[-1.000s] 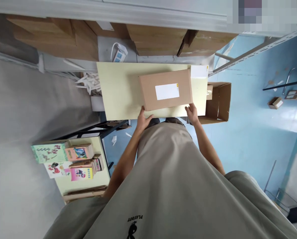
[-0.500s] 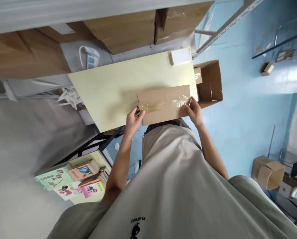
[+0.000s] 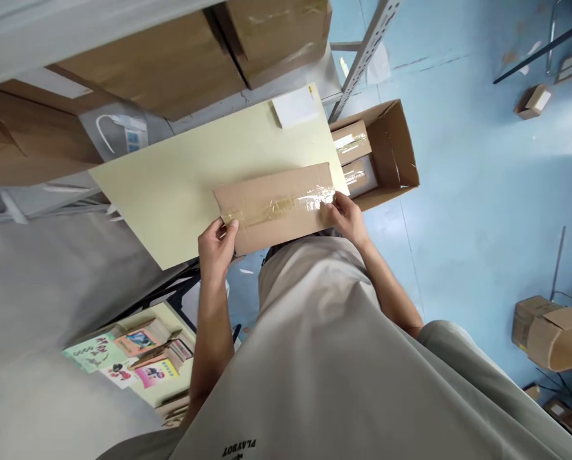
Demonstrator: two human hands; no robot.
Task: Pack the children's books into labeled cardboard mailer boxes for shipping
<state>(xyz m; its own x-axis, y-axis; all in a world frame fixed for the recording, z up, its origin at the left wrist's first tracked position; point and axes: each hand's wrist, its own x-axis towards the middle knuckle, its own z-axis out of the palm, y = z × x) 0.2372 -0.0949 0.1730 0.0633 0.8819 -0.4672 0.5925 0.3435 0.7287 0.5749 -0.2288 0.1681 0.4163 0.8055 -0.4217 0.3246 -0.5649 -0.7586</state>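
Note:
A long brown cardboard box (image 3: pixel 271 220), with clear tape along its top, is held level between both hands at the front edge of the pale yellow table (image 3: pixel 170 191). My left hand (image 3: pixel 217 246) grips the box's left end, thumb on top. At the other end, my right hand (image 3: pixel 347 218) is closed on the right edge, its thumb near the shiny tape. The undersides of the box and most fingertips are hidden. Just beyond my right hand stands an open carton (image 3: pixel 394 150) with taped smaller boxes (image 3: pixel 353 142) inside.
A white box (image 3: pixel 295 107) lies on the table's far right corner. Large cartons (image 3: pixel 170 64) fill the shelf behind, near a power strip (image 3: pixel 135 134). A perforated metal post (image 3: pixel 367 57) rises by the open carton. Books (image 3: pixel 142 342) lie on a lower stand to the left.
My view has turned toward the right, so the table and box appear farther left. More of the open carton's contents show. Both hands keep their hold on the cardboard box.

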